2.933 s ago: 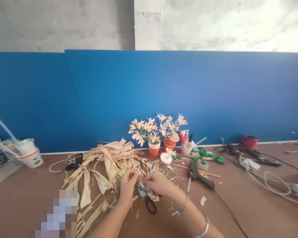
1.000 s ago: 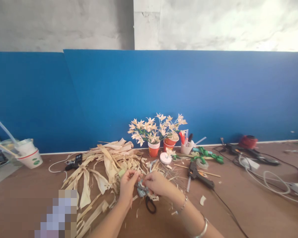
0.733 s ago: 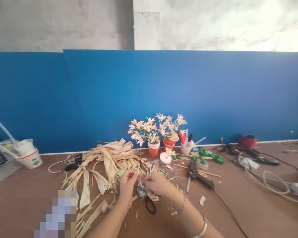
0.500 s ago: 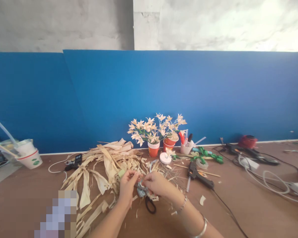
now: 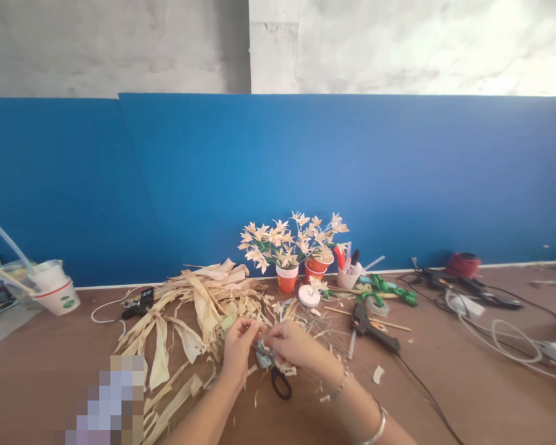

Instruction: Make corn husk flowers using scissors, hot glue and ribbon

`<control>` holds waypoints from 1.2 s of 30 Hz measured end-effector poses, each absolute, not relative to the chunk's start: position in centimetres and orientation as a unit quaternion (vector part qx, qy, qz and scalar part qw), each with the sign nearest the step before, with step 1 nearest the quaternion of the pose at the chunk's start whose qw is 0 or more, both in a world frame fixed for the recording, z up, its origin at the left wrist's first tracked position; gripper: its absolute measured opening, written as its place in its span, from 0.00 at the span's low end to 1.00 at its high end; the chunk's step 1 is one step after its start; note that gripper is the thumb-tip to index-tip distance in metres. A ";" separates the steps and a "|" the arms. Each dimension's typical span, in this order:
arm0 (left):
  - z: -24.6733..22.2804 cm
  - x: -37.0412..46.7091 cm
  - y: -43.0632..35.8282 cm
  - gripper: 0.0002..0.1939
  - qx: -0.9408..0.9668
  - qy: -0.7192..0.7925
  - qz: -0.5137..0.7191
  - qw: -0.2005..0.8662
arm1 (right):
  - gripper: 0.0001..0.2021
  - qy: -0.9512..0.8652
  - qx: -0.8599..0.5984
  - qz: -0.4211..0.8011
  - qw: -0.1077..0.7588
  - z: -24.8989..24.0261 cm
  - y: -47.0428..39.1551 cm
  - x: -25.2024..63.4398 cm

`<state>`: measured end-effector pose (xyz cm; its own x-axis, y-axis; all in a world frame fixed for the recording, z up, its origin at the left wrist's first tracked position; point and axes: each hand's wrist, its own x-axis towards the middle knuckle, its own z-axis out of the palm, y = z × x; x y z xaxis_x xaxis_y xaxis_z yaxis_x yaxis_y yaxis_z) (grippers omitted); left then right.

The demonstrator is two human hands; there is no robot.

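My left hand [image 5: 238, 346] and my right hand [image 5: 293, 343] meet over the table, fingertips pinched close together. Something small and pale shows at the left fingertips, too small to name; what the right fingers hold is hidden. Below them lie black-handled scissors [image 5: 281, 383], partly covered by my right hand. A heap of dried corn husks [image 5: 207, 303] spreads to the left of my hands. Beyond them, pale husk-like flowers [image 5: 278, 238] on green stems stand in a red-and-white paper cup [image 5: 286, 279].
To the right lies a black glue gun [image 5: 373, 330] with its cord trailing to the front. Behind are a white round container [image 5: 309, 295], a cup of pens [image 5: 347, 278] and green twisted stems [image 5: 389, 287]. White cables [image 5: 500, 346] lie far right, paper cups [image 5: 58, 293] far left.
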<state>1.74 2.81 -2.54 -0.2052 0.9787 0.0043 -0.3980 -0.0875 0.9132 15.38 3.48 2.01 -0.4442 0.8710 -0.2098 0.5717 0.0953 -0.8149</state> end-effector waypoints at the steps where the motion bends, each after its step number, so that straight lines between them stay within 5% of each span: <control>1: -2.5 1.7 2.8 0.11 0.343 0.420 0.652 0.531 | 0.09 -0.722 -0.499 0.449 0.168 2.0 3.5 15.4; 36: -1.7 1.6 2.6 0.12 0.275 0.372 0.665 0.586 | 0.12 -0.733 -0.489 0.437 0.183 2.1 3.4 15.6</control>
